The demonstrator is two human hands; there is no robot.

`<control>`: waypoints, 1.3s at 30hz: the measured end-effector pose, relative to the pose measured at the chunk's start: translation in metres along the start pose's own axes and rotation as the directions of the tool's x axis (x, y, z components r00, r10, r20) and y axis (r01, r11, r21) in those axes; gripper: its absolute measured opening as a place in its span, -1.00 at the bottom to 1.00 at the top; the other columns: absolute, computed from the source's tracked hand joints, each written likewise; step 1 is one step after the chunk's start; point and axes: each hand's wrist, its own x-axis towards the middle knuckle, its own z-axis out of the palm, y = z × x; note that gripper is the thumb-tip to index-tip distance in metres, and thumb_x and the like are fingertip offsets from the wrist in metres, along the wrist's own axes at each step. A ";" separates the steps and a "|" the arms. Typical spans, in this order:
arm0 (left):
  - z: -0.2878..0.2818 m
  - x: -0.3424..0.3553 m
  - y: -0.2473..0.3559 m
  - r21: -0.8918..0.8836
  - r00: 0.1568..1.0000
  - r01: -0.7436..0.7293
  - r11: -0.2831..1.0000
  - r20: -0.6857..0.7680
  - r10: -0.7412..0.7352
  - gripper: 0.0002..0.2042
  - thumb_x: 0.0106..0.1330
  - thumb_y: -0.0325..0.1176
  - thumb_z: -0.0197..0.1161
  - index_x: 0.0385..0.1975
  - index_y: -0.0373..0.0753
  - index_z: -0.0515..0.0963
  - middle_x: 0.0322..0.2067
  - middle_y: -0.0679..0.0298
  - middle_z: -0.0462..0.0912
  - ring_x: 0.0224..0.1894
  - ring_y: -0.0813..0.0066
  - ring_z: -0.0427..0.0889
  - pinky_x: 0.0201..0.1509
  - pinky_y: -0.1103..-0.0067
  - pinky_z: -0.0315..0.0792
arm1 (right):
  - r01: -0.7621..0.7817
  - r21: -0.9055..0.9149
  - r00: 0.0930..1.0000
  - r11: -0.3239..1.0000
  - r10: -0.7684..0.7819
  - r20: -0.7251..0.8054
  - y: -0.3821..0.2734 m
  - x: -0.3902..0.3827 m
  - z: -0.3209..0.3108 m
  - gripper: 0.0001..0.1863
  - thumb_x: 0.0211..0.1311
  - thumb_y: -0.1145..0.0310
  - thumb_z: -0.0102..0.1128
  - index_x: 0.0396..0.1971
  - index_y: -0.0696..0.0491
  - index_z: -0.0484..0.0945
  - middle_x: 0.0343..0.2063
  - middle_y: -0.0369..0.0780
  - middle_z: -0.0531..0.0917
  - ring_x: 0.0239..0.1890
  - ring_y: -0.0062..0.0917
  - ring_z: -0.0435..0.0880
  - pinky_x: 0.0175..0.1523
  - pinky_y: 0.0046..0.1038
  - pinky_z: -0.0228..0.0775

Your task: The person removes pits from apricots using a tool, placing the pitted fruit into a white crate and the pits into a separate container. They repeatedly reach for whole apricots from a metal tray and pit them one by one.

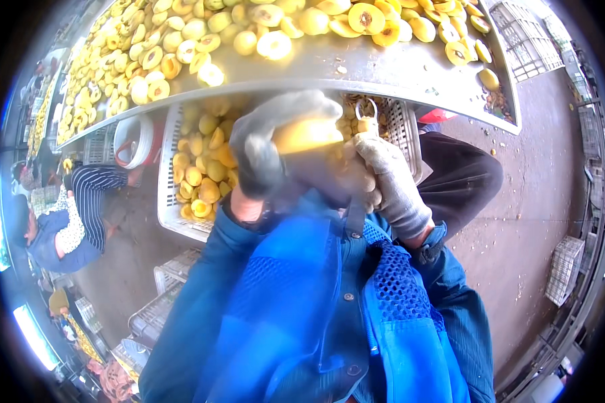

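Note:
My left hand point(269, 141), in a grey glove and blurred, is raised over the crate with its fingers wrapped round a yellow fruit point(306, 137). My right hand point(383, 171), in a pale grey glove, grips a tool with a light handle and a metal loop point(366, 109) pointing up, just right of the fruit. A white plastic crate point(168, 181) of yellow fruit point(208, 190) lies under my hands. Above them a steel table point(343, 77) holds many halved yellow fruits point(366, 18), some showing brown centres.
At the left, another person point(67, 235) in striped trousers sits near a white bucket point(133, 144). Stacked crates point(175, 269) are at the lower left. Wire-like crates stand at the upper right point(524, 37) and right point(565, 269) on the brown floor.

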 end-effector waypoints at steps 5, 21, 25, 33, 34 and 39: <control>-0.013 0.031 0.032 0.227 0.909 -0.362 0.904 0.302 0.288 -0.43 0.41 0.09 -0.09 -0.02 -0.38 0.52 -0.25 0.08 0.68 -0.21 0.24 0.69 -0.14 0.41 0.58 | 0.120 -0.124 0.974 0.985 -0.093 0.206 -0.020 -0.009 0.016 -0.83 0.13 0.39 0.16 -0.29 0.13 0.51 -0.48 -0.22 0.55 -0.44 -0.44 0.58 -0.33 -0.44 0.42; -0.128 -0.160 -0.004 0.268 0.708 0.616 0.740 -0.600 -0.372 -0.68 0.46 -0.22 -0.01 -0.02 -0.34 0.50 -0.14 0.17 0.61 -0.18 0.44 0.60 -0.10 0.53 0.48 | -0.154 -0.063 0.981 0.986 0.146 -0.127 0.027 0.000 -0.001 -0.76 0.40 0.25 -0.03 -0.26 0.13 0.48 -0.76 -0.44 0.21 -0.81 -0.77 0.12 -0.73 -0.67 -0.02; -0.267 -0.287 -0.013 0.270 0.381 0.872 0.408 -0.899 -0.219 -0.66 0.46 -0.17 0.00 -0.04 -0.34 0.51 -0.27 0.19 0.61 -0.21 0.43 0.58 -0.14 0.49 0.45 | -0.248 -0.014 0.954 0.969 0.242 -0.174 0.039 0.011 -0.011 -0.77 0.42 0.24 -0.05 -0.28 0.11 0.46 -0.76 -0.48 0.15 -0.80 -0.81 0.07 -0.73 -0.69 -0.06; -0.301 -0.221 -0.028 0.736 0.781 0.623 0.266 -0.604 -0.157 -0.66 0.33 -0.27 0.19 0.01 -0.33 0.49 -0.14 -0.04 0.60 -0.05 0.08 0.58 0.04 0.34 0.43 | -0.301 -0.169 0.901 0.939 0.222 -0.372 0.052 0.026 -0.018 -0.87 0.26 0.31 0.16 -0.38 0.04 0.51 -0.68 -0.44 0.42 -0.74 -0.78 0.37 -0.69 -0.69 0.14; -0.282 -0.197 -0.020 0.899 0.899 0.437 0.002 -0.437 0.010 -0.63 0.34 -0.26 0.17 0.05 -0.34 0.46 -0.02 -0.08 0.55 0.03 0.02 0.53 0.11 0.31 0.41 | -0.319 -0.163 0.916 0.934 0.259 -0.307 0.046 0.026 -0.008 -0.87 0.25 0.30 0.17 -0.39 0.03 0.50 -0.68 -0.43 0.43 -0.78 -0.75 0.34 -0.71 -0.69 0.15; -0.140 -0.015 -0.070 0.890 1.000 -0.026 0.456 0.024 0.009 -0.55 0.31 -0.28 0.18 0.15 -0.35 0.38 0.07 -0.07 0.48 0.16 -0.03 0.43 0.23 0.27 0.31 | -0.267 -0.053 0.900 0.962 0.230 -0.371 0.035 0.009 -0.022 -0.81 0.32 0.36 0.02 -0.52 0.03 0.40 -0.78 -0.39 0.32 -0.86 -0.74 0.18 -0.76 -0.65 0.07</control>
